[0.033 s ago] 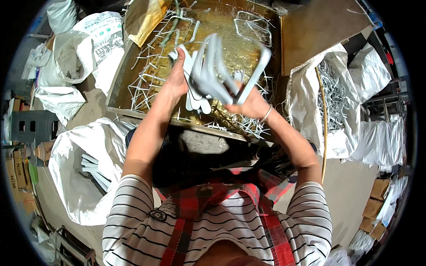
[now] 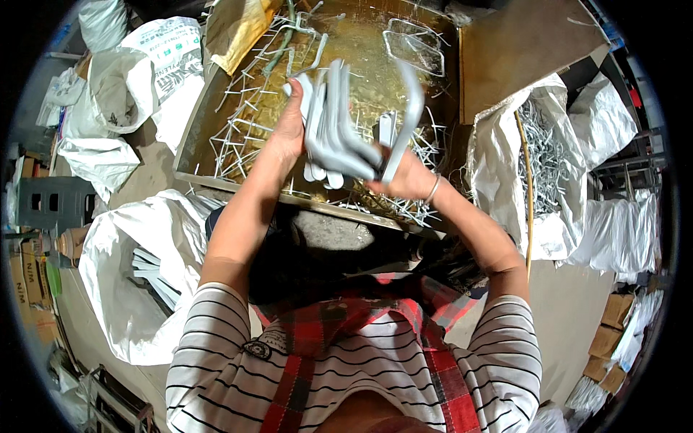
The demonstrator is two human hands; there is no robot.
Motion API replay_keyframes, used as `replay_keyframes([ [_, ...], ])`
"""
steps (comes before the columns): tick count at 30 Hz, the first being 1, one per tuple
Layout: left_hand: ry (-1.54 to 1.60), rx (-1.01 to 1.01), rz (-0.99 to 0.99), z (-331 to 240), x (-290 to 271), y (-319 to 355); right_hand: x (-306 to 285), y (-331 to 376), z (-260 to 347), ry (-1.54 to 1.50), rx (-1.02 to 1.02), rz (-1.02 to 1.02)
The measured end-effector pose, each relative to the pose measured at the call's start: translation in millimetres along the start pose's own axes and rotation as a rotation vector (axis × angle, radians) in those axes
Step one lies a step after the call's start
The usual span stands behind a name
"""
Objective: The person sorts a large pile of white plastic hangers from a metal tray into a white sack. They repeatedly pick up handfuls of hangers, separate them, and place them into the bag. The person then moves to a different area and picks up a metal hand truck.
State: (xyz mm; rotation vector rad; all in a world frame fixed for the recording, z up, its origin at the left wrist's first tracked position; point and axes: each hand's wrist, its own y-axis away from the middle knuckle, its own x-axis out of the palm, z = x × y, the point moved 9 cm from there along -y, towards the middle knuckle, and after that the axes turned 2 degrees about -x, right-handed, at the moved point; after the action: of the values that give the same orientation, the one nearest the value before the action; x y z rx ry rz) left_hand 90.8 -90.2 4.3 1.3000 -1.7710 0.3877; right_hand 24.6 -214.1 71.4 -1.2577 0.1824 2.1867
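Over a wide metal tub [image 2: 189, 144], my left hand [image 2: 290, 131] is closed round one side of a bundle of smooth grey bent plastic strips [image 2: 339, 133]. At the bundle's other side, my right hand [image 2: 410, 175] grips the lower ends of some of these strips. One curved strip [image 2: 412, 101] stands up from the right hand, apart from the others and blurred. Rounded strip ends hang below the bundle between the hands. My right fingertips are partly hidden by the strips.
Thin white branching plastic scraps [image 2: 242, 133] lie in yellowish liquid in the tub. A white sack [image 2: 108, 289] with grey strips stands at left, a sack of grey scraps [image 2: 541, 159] at right. A brown board [image 2: 527, 54] leans over the tub's right corner.
The bent strips have shifted and look closer together around the right hand. The separate curved strip has moved slightly left. Both hands keep hold in nearly the same places.
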Motion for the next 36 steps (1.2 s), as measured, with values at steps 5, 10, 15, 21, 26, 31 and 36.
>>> replay_keyframes([
  [5, 0.051, -0.097, 0.112, 15.5, 0.9, 1.1, 30.1, 14.7, 4.0, -0.025, -0.3, 0.189],
  [10, -0.033, -0.038, 0.035, 9.7, -7.0, -3.8, 31.7, 13.0, 5.1, -0.08, 0.085, 0.382],
  [15, -0.061, -0.071, -0.059, 20.0, -7.7, -6.4, 7.2, 19.7, -32.2, -1.14, 0.433, -0.223],
  [21, -0.035, -0.022, -0.093, 14.7, -7.2, 0.1, -7.2, 2.7, 4.5, -0.315, 0.425, -0.095],
  [26, 0.055, 0.007, -0.074, 13.5, -20.1, -6.3, 19.5, 2.0, 21.5, 0.12, 0.148, -0.057],
  [31, 0.013, 0.008, -0.095, 21.4, -21.3, -5.5, 29.7, 0.5, 16.7, -0.096, 0.06, -0.068],
  [36, -0.264, -0.039, -0.173, 19.9, -12.3, 2.6, 47.5, 10.9, 8.9, -0.314, 0.118, -0.047],
])
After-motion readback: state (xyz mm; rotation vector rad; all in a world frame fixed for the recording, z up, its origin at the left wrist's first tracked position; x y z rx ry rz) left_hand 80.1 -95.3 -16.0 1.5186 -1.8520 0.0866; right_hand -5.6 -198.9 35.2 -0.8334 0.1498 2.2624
